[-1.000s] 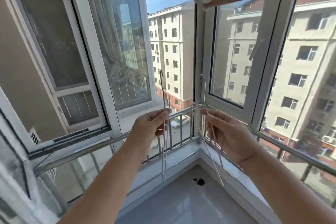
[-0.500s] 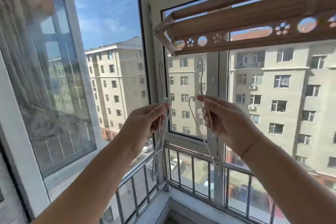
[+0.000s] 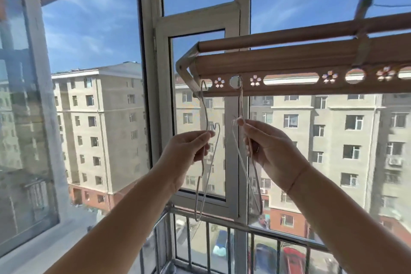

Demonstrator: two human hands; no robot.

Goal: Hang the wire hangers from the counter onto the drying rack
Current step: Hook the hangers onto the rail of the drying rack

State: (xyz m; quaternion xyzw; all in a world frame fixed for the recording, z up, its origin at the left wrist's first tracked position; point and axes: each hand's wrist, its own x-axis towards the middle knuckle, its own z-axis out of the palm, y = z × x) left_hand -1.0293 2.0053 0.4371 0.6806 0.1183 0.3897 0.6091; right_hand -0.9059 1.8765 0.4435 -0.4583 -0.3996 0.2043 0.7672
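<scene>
Head view: left hand [image 3: 188, 150] pinched shut on the neck of one wire hanger [image 3: 203, 162], its hook up at the end of the drying rack [image 3: 289, 82], apparently at the first cutout; can't tell if it's seated. Right hand [image 3: 270, 151] closed around the second hanger [image 3: 246, 158], its hook at the round hole [image 3: 235, 82] in the rack's perforated rail, looks threaded or nearly so. Step: hooking both on at once. Next, I'd judge: lower each until the hook bears weight, then let go one at a time. Counter not in view.
</scene>
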